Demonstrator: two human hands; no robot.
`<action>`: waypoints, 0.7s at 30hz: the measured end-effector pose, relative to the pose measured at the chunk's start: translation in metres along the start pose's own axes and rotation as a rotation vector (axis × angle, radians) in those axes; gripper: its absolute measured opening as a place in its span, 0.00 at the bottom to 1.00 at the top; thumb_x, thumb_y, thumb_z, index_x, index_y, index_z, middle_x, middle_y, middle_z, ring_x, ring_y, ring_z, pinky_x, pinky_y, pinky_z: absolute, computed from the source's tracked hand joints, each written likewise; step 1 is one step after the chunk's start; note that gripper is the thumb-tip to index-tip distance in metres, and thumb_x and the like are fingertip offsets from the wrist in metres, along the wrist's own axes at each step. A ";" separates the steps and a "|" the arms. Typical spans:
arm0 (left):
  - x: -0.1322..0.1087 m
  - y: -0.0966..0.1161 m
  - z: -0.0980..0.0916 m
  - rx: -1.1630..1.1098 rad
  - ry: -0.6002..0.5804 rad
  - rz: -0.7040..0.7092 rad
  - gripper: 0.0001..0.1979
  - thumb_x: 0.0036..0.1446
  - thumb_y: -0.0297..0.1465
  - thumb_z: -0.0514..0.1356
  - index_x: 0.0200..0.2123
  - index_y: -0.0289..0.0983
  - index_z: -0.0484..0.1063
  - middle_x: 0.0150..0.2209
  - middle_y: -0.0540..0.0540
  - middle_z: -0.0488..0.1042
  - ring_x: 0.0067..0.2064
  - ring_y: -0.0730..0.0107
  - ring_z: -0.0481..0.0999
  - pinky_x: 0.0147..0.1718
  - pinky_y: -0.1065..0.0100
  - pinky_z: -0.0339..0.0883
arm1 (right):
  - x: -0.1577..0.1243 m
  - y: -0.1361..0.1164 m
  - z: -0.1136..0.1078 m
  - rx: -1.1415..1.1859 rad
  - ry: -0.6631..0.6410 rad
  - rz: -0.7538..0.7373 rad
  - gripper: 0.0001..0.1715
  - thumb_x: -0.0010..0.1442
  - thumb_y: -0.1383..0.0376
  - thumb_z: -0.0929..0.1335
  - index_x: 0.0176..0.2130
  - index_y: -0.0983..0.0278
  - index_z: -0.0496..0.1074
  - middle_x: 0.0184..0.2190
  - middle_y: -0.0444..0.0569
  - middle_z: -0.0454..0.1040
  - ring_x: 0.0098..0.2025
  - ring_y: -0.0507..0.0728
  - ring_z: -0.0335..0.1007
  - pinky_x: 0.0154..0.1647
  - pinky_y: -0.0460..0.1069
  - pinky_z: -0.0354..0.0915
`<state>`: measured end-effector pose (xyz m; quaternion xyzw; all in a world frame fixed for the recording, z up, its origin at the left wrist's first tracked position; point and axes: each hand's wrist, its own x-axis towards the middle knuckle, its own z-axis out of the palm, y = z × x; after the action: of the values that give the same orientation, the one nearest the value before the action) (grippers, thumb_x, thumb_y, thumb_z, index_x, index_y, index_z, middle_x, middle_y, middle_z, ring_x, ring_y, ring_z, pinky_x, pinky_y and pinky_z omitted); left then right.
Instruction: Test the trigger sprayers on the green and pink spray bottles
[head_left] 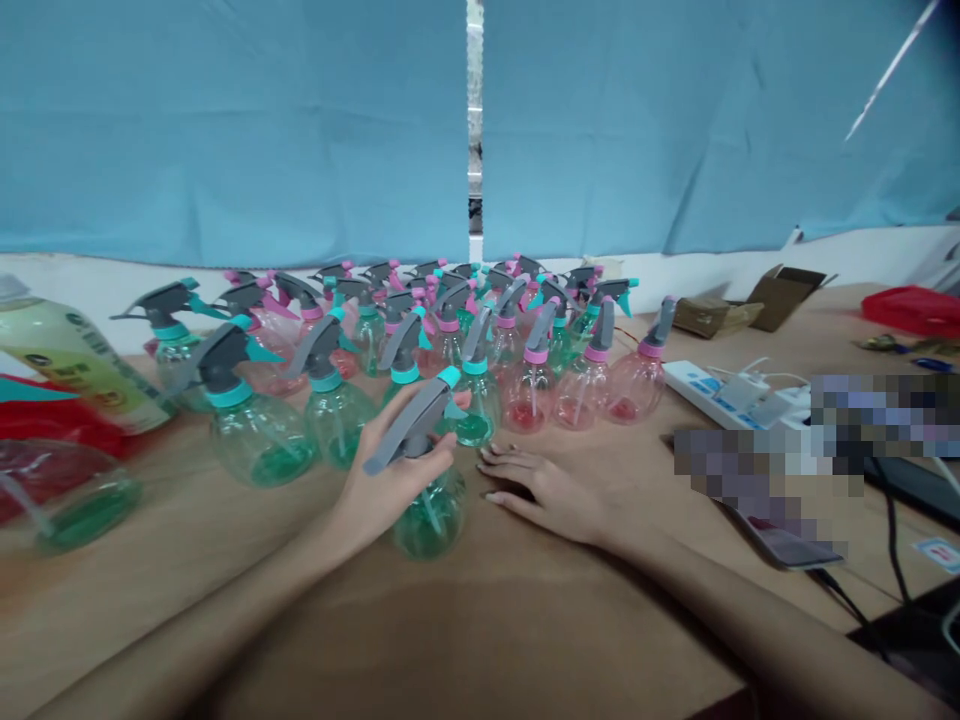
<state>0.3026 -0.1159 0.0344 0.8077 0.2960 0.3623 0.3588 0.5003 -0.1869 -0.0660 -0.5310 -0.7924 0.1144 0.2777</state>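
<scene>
My left hand (405, 455) is wrapped round the neck of a green spray bottle (429, 520) with a grey trigger head and a teal nozzle. The bottle is clear green plastic with a dip tube inside; whether its base touches the table I cannot tell. My right hand (547, 490) lies palm down on the table, fingers stretched out and holding nothing. Just beyond its fingertips stand another green spray bottle (475, 405) and a pink spray bottle (529, 390). To the left of my left hand are more green spray bottles, one of them (262, 440) closest.
Several rows of pink and green sprayers reach back to the blue curtain (300, 130). At left are a large labelled bottle (82, 350) and a blurred green bottle (82, 510). On the right lie a power strip (709, 390), a cabled phone (787, 545) and an open cardboard box (787, 297).
</scene>
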 end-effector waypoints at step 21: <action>-0.036 -0.012 -0.008 0.382 -0.112 0.026 0.28 0.53 0.41 0.60 0.55 0.37 0.61 0.54 0.37 0.68 0.58 0.50 0.63 0.55 0.48 0.57 | -0.005 0.003 0.010 -0.081 0.061 -0.029 0.24 0.65 0.57 0.60 0.56 0.64 0.65 0.58 0.52 0.66 0.62 0.59 0.57 0.63 0.59 0.52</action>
<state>0.2735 -0.1332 0.0155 0.8837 0.3286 0.2585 0.2102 0.4982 -0.1895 -0.0776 -0.5334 -0.7953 0.0617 0.2814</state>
